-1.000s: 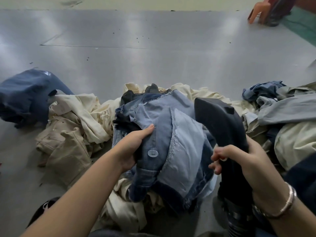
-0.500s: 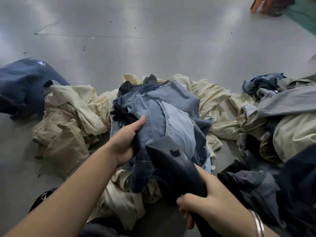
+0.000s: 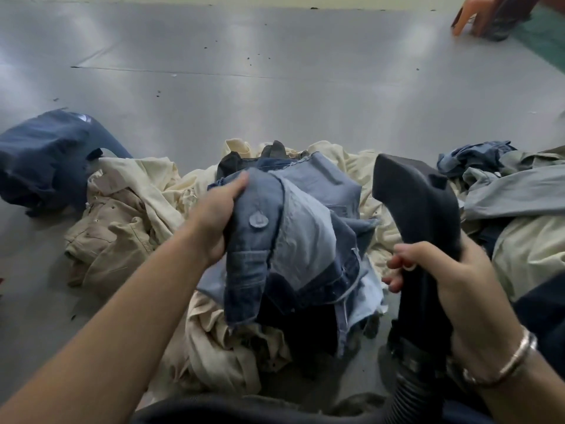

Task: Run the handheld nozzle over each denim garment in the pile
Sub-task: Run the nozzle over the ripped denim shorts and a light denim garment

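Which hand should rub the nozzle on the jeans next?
The right hand, probably. It already grips the nozzle, raised just beside the jeans. The left hand is busy gripping the jeans and holding them up, so it has no free fingers.

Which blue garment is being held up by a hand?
The mid-blue denim piece at centre, gripped by the left hand; the navy one and the far-right heap lie untouched.

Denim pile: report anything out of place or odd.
Dark blue garment lies alone on the floor, left of the cream clothes. Otherwise nothing odd: left hand grips blue denim garment, right hand holds nozzle.
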`<state>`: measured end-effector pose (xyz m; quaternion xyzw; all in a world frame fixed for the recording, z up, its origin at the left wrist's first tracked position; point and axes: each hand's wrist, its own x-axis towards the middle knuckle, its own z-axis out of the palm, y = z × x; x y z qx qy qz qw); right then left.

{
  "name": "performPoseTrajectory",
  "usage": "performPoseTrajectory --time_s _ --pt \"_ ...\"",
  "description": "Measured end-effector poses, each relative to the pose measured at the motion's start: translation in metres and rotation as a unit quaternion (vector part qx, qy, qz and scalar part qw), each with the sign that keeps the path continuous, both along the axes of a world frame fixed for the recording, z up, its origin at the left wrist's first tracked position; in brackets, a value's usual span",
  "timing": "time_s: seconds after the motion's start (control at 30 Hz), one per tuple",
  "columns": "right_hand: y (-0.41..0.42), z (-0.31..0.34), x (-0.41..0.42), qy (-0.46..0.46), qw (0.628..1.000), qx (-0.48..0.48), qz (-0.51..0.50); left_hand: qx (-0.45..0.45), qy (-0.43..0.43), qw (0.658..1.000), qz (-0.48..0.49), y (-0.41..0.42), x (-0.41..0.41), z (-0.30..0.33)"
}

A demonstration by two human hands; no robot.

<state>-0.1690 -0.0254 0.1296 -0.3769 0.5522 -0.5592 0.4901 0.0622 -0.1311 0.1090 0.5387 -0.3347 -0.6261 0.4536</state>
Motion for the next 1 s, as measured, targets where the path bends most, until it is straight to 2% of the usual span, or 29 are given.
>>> performPoseTrajectory --time_s 0.07,0.13,0.2,0.23,0.27,0.33,0.37,0.4,0.43,0.47,0.5,0.53,0.57,0.6,0.63,0.67,0.73,0.77,0.83,0.9,1.0 --pt "0.002 0.002 -0.002 -0.008 1.0 0.004 0.005 -0.082 -0.047 0.995 -0.006 -0.023 -0.004 0.026" --pt "0.001 0.002 -0.002 -0.01 1.0 0.016 0.002 -0.133 -0.09 0.985 -0.061 -0.041 -0.022 0.038" --pt "0.0 0.003 -0.004 -0.007 1.0 0.019 -0.006 -0.126 -0.147 0.965 -0.178 -0.051 -0.052 0.026" --pt "-0.002 0.004 -0.004 -0.007 1.0 0.014 -0.014 -0.112 -0.206 0.938 -0.255 -0.051 -0.068 0.006" --pt "-0.003 0.005 -0.005 -0.01 1.0 0.005 -0.022 -0.106 -0.307 0.882 -0.341 -0.049 -0.082 -0.022" --pt "-0.006 0.004 -0.008 -0.022 0.999 -0.013 -0.038 -0.109 -0.53 0.688 -0.484 -0.031 -0.099 -0.088" --pt "-0.008 0.003 -0.01 -0.03 0.998 -0.016 -0.043 -0.107 -0.571 0.616 -0.532 -0.021 -0.1 -0.117" --pt "-0.009 0.001 -0.013 -0.034 0.998 -0.016 -0.045 -0.111 -0.563 0.603 -0.555 -0.014 -0.097 -0.138" --pt "-0.01 -0.002 -0.015 -0.032 0.998 -0.013 -0.044 -0.14 -0.51 0.664 -0.528 -0.009 -0.092 -0.154" --pt "-0.01 -0.005 -0.018 -0.025 0.999 -0.007 -0.041 -0.172 -0.425 0.775 -0.435 -0.006 -0.084 -0.16" --pt "-0.01 -0.009 -0.02 -0.015 0.999 0.002 -0.039 -0.19 -0.348 0.868 -0.3 -0.006 -0.073 -0.161" --pt "-0.01 -0.013 -0.021 -0.003 0.999 0.014 -0.035 -0.197 -0.31 0.918 -0.152 -0.009 -0.058 -0.156" --pt "-0.009 -0.017 -0.021 0.01 0.999 0.026 -0.031 -0.197 -0.318 0.927 -0.029 -0.015 -0.04 -0.154" --pt "-0.009 -0.021 -0.02 0.02 0.999 0.038 -0.025 -0.175 -0.356 0.917 0.04 -0.022 -0.02 -0.152" --pt "-0.009 -0.025 -0.018 0.028 0.998 0.05 -0.017 -0.131 -0.386 0.911 0.06 -0.028 -0.001 -0.155" --pt "-0.008 -0.029 -0.016 0.033 0.998 0.062 -0.008 -0.055 -0.392 0.917 0.04 -0.031 0.014 -0.158" --pt "-0.008 -0.035 -0.008 0.03 0.997 0.074 0.013 0.089 -0.335 0.937 -0.038 -0.023 0.033 -0.171" --pt "-0.008 -0.038 -0.004 0.023 0.996 0.078 0.022 0.132 -0.314 0.937 -0.078 -0.014 0.035 -0.177" --pt "-0.008 -0.044 0.002 0.011 0.995 0.091 0.039 0.161 -0.303 0.93 -0.135 -0.001 0.036 -0.182" --pt "-0.007 -0.05 0.009 -0.002 0.993 0.11 0.052 0.149 -0.275 0.938 -0.152 0.002 0.032 -0.179" --pt "-0.001 -0.062 0.017 -0.026 0.983 0.166 0.081 0.161 -0.159 0.964 -0.139 0.007 0.019 -0.164"
